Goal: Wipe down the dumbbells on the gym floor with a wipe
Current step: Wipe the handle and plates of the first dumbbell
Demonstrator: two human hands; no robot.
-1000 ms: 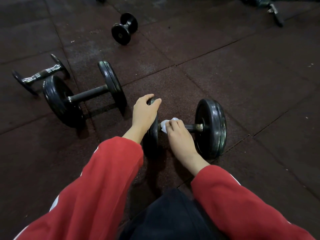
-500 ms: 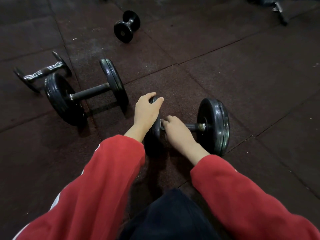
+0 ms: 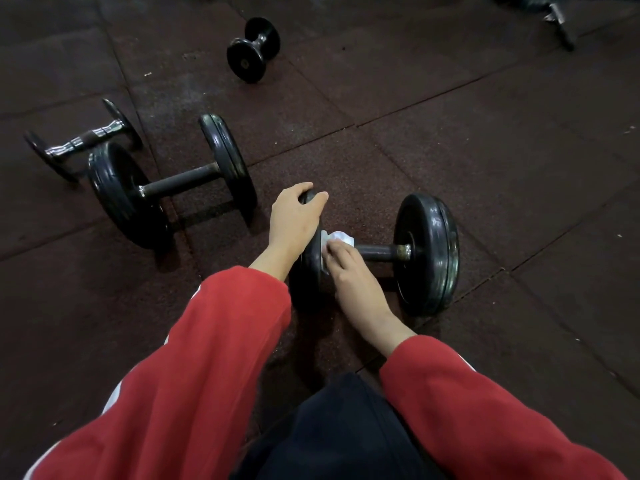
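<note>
- Nearest the bottom edge of the floor (image 3: 485,161), two red sleeves (image 3: 194,368) are seen above dark trousers (image 3: 332,431).
- Just beyond them, a black dumbbell (image 3: 427,252) is laid on the dark rubber tiles; its near-left plate is largely hidden behind both hands.
- That plate's top rim is gripped by the left hand (image 3: 294,223), fingers curled over it.
- A crumpled white wipe (image 3: 337,237) is pressed by the right hand (image 3: 349,275), fingers curled round it, onto the bar where it meets the left plate.
- The bare bar is seen as dull dark metal, with a rusty collar at the glossy right plate.
- Towards the left edge, a second large dumbbell (image 3: 173,181) is laid, touching a chrome-handled dumbbell (image 3: 81,142) behind it.
- Farther off, near the top edge, a small black dumbbell (image 3: 252,50) is laid alone.
- At the top right corner, dark equipment (image 3: 557,19) is only partly shown.
</note>
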